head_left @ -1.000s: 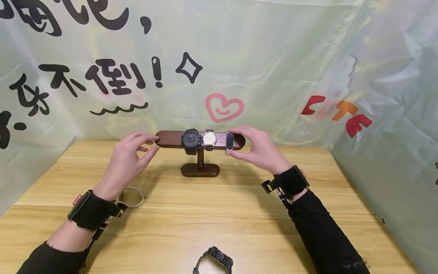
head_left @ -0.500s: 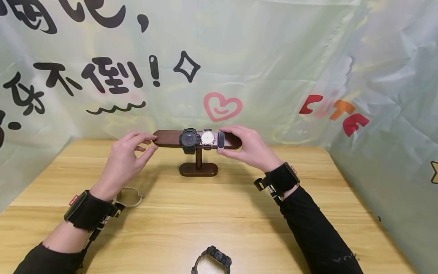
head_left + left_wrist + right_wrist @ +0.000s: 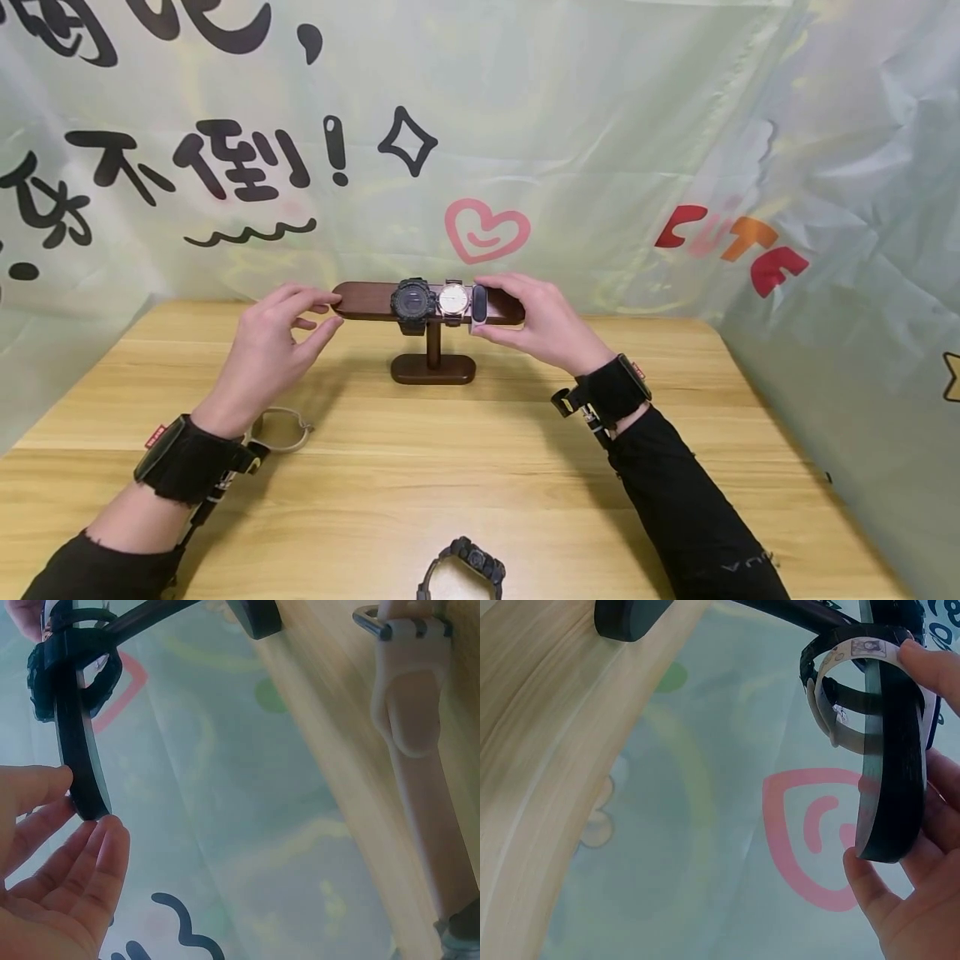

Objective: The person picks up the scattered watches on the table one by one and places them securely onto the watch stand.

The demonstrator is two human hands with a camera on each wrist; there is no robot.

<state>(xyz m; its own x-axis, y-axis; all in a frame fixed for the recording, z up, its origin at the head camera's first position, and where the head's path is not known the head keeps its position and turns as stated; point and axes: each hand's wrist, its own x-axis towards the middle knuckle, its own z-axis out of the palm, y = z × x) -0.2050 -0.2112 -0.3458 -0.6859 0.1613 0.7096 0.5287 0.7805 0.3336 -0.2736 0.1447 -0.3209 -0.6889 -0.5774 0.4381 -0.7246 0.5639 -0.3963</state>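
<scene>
A dark brown wooden watch stand [image 3: 366, 302] with a horizontal bar stands toward the back of the table. My left hand [image 3: 272, 346] pinches the bar's left end between fingers and thumb. With thumb and fingers, my right hand [image 3: 551, 327] grips a fitness band [image 3: 479, 305] that has a dark oval face and a pale strap looped round the bar. In the right wrist view, its pale strap [image 3: 825, 682] shows as a ring hanging below the bar. Left of it on the bar sit a light-dialled wristwatch [image 3: 453, 299] and a bulky black digital watch [image 3: 412, 302].
A pale-strapped watch [image 3: 288, 451] lies beside my left wrist. Another black watch [image 3: 480, 558] rests at the front of the wooden table [image 3: 525, 483]. Behind the stand hangs a printed cloth backdrop [image 3: 592, 167], which also closes off the right side.
My right hand has slid the fitness band leftward along the bar, up beside the light-dialled watch. The left hand stays at the bar's end. The head view has shifted slightly.
</scene>
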